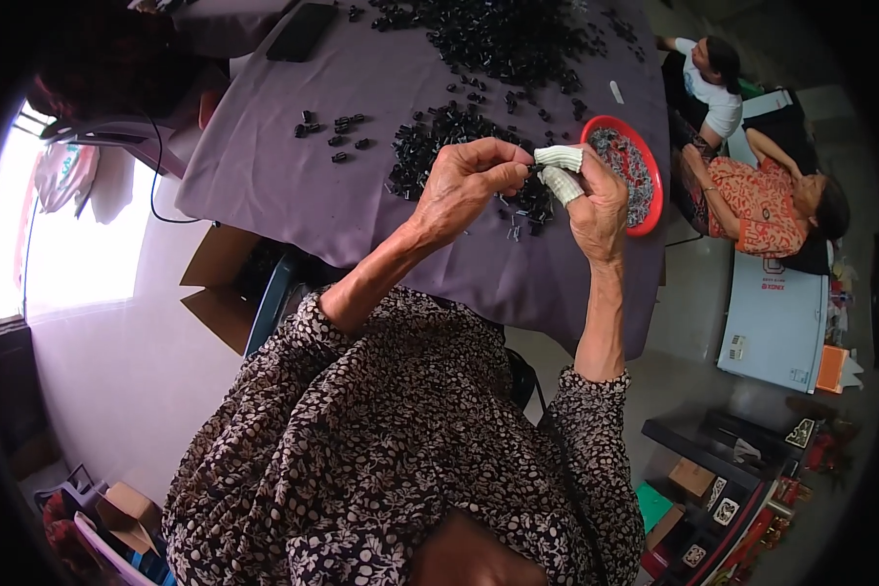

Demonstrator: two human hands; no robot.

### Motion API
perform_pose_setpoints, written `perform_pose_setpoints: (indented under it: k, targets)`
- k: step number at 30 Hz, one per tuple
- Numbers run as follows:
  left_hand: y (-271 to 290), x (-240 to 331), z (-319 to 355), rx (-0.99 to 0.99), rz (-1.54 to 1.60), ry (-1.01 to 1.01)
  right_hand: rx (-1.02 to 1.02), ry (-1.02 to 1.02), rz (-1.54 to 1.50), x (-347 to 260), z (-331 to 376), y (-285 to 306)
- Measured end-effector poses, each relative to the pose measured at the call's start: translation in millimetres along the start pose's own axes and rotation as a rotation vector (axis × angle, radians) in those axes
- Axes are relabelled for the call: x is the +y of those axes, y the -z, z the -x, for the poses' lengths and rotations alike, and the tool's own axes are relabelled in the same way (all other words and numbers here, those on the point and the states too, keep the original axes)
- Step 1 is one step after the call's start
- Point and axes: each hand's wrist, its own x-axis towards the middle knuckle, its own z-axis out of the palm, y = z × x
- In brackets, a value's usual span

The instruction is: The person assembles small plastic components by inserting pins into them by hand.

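My left hand (471, 186) and my right hand (588, 195) meet above the purple-covered table (264, 166), pinching a small black part (536, 168) between them. White finger wraps cover the thumb and forefinger of my right hand. Just beyond my hands lies a heap of small black parts (439, 137). A bigger heap of black parts (503, 39) spreads across the far side of the table. To the right of my right hand stands a red bowl (651, 171) with small grey pieces in it.
A black phone (303, 31) lies at the far left of the table. Two other people sit on the floor at the right. An open cardboard box (220, 293) stands under the table's left edge. Boxes and a low black stand are at the lower right.
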Motion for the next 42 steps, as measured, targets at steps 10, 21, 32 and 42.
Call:
perform_pose_setpoints:
  k: [10, 21, 32, 42]
  targets:
    - [1, -1, -1, -0.004, -0.021, -0.021, -0.045, 0.069, 0.14, -7, -8, -2]
    - [10, -15, -6, -0.021, 0.291, 0.186, 0.005, -0.148, -0.008, 7, -3, -8]
    - [9, -37, -11, 0.109, 0.349, 0.224, -0.112, 0.313, 0.719, 17, -5, -28]
    - [12, -46, -4, 0.121, 0.249, 0.264, -0.158, 0.384, 0.614, 40, 3, -40]
